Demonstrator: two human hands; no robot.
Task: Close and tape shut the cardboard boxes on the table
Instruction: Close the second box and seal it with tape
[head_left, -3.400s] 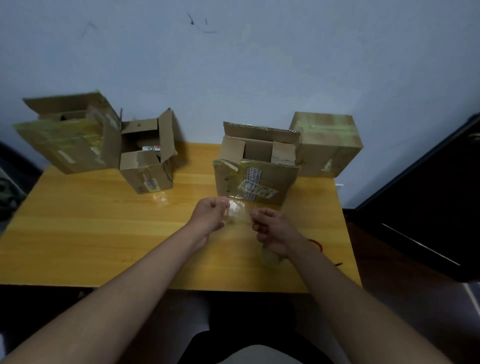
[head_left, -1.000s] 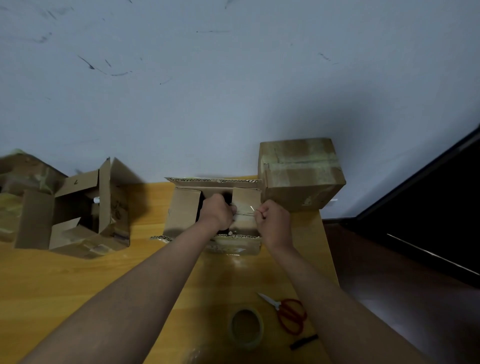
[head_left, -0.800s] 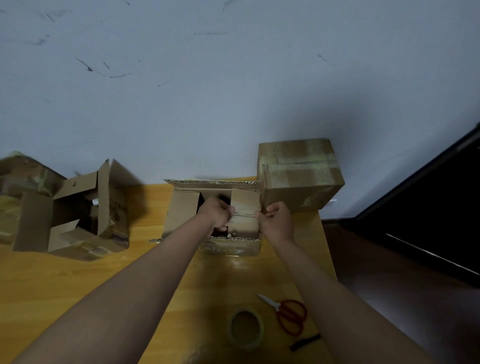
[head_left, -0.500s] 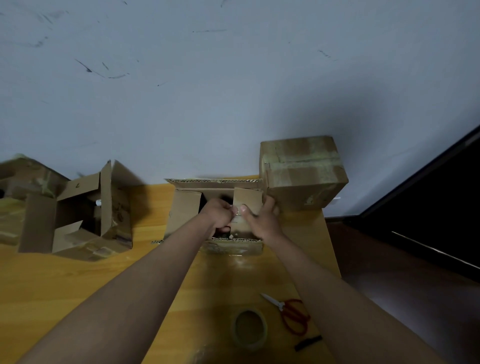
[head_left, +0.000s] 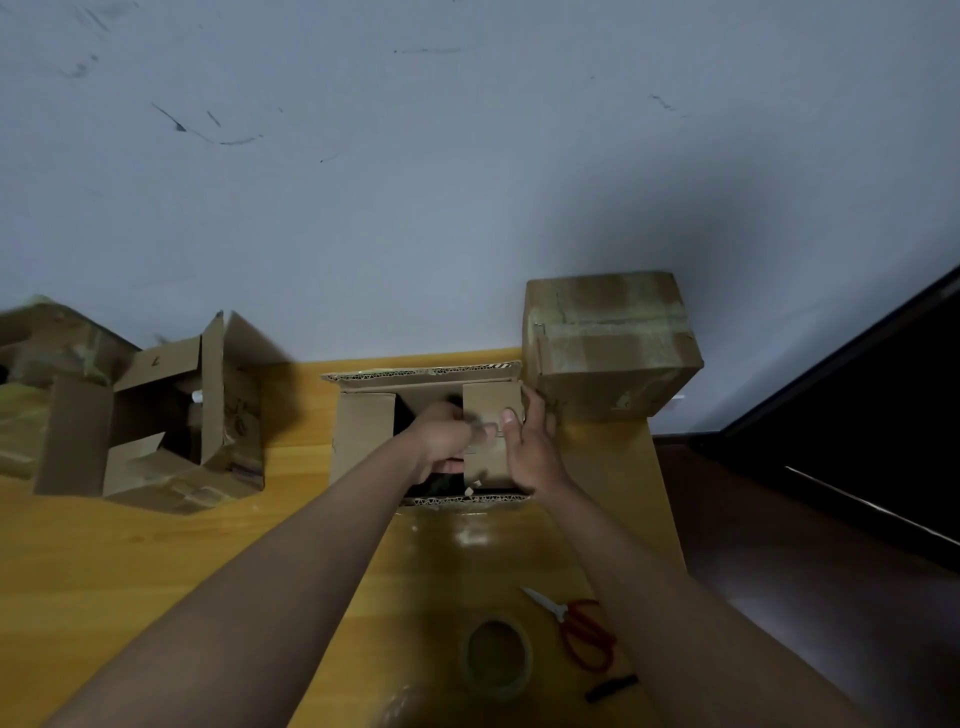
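A person works at a wooden table (head_left: 156, 571) that stands against a wall. The middle box (head_left: 363, 441) sits at the far edge of the table, and its top is open. 1 small flap (head_left: 491, 410) on its right side is folded down over the hole. The right hand (head_left: 530, 447) lies flat on that flap, with the fingers spread along its right edge and the thumb on top. The left hand (head_left: 441, 436) is curled, and its fingers are pinched together at the left edge of the same flap. It looks blurry, so I cannot tell for sure what it pinches. It may be a clear bit of tape.

A shut, taped box (head_left: 608, 343) stands at the far right corner, touching the middle box. 2 more open boxes (head_left: 171, 415) wait at the far left side. The tape roll (head_left: 498, 657) and the red scissors (head_left: 582, 623) lie near the front edge, on the right.

What could go wrong? I think the flap could spring back up if the right hand lets go too soon. If tape is there, it could stick to itself or go on crooked, because the left flap (head_left: 363, 431) is not folded in yet. The box could also slide into the taped box if the hands push hard.
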